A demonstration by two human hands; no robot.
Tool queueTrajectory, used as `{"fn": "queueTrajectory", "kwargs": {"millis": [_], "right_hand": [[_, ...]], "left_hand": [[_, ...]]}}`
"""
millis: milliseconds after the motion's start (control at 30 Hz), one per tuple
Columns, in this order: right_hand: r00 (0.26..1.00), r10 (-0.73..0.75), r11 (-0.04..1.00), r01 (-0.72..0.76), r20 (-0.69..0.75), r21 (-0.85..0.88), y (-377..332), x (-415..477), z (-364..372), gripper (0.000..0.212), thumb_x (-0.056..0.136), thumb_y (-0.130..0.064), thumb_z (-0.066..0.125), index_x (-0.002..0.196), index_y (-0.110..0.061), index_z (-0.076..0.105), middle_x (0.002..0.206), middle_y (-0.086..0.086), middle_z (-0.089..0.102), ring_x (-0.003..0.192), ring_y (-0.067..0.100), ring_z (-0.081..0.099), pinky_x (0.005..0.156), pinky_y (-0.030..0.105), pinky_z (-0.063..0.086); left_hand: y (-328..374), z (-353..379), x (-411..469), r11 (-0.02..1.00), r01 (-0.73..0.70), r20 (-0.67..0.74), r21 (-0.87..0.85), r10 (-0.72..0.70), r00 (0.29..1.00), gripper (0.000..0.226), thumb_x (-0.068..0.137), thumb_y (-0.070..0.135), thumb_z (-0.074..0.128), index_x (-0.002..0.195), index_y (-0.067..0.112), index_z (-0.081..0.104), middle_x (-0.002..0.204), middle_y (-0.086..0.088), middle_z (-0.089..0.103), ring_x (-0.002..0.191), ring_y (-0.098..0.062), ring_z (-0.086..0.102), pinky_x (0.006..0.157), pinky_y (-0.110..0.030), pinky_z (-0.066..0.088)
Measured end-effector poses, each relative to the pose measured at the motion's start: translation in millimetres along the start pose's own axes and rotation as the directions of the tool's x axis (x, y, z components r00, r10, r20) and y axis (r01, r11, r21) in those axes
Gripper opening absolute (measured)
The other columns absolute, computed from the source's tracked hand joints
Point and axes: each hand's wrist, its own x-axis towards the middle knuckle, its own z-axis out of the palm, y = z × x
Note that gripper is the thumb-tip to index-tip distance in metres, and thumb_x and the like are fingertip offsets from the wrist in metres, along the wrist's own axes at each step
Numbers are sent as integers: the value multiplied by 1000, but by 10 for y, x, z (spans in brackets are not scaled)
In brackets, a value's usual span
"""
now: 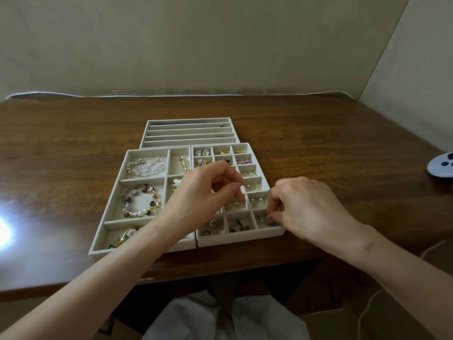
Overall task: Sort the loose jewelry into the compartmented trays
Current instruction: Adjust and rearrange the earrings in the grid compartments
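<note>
Three cream trays lie on the wooden table. The small-cell tray (241, 238) on the right holds earrings and rings. The left tray (111, 192) with wide cells holds bead bracelets (141, 201). A slotted tray (188, 130) lies behind them. My left hand (203, 195) hovers over the middle of the small-cell tray with fingers curled and thumb against fingertips; whether it holds anything is hidden. My right hand (304, 204) reaches into the near right cell and pinches a small silvery earring (263, 220).
A white round device with dark buttons (441, 165) sits at the table's right edge. A thin white cable (431, 249) hangs off the right side. Glare from a light marks the table at the left. White cloth lies on my lap below the table edge.
</note>
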Motion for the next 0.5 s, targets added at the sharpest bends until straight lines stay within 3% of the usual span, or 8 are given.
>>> {"fn": "queueTrajectory", "kwargs": {"millis": [100,267,367,500], "right_hand": [[999,34,994,-37,35,101,58,21,-108,8,83,-29,70,77,-29,65,78,-15,53,70,0,47,65,17,36],[998,30,985,-38,51,169,133,57,-249,7,82,-26,70,79,-31,66,76,-18,49,70,-2,45,72,21,38],[998,-10,988,1,57,154,109,46,-205,3,82,-27,70,83,-30,69,76,-17,49,73,-1,46,73,20,41],[995,-97,994,97,-15,44,65,12,-48,7,86,-31,66,92,-33,70,71,-19,38,65,-3,39,62,12,33]], "left_hand": [[6,-30,-24,994,-11,-21,106,13,1000,4,86,17,65,85,20,64,75,8,68,65,1,57,58,-9,41],[16,-68,-44,944,-41,9,326,41,999,12,79,24,71,75,27,60,83,16,57,75,0,53,64,-10,36],[38,-70,-60,902,-69,66,426,45,997,8,78,29,71,78,28,63,86,18,51,82,2,49,66,-11,35],[63,-64,-70,875,-80,95,477,39,995,8,79,33,70,78,31,63,85,21,47,80,6,43,64,-8,32]]}}
